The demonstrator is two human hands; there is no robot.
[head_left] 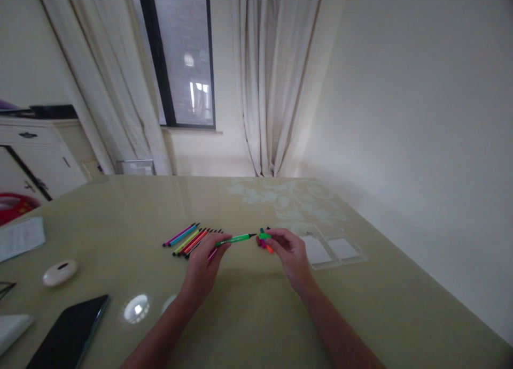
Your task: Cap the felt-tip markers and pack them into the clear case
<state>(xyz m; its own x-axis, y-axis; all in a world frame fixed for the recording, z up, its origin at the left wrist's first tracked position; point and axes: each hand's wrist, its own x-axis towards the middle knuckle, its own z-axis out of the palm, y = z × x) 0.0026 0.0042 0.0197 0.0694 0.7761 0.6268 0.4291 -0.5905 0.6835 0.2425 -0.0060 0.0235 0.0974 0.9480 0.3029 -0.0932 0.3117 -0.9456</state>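
A slim bright-green felt-tip pen (240,238) is held up near the centre of the frame, nearly level, its bare dark tip pointing right. Just beyond the tip, apart from it, is a small bright-green plastic cap (264,236). Left of centre, slim multicoloured pens (186,243) lie side by side, slanting up to the right, dark tips uppermost; purple, blue, yellow and red show. Small multicoloured caps (269,248) lie clustered right of centre, partly hidden.
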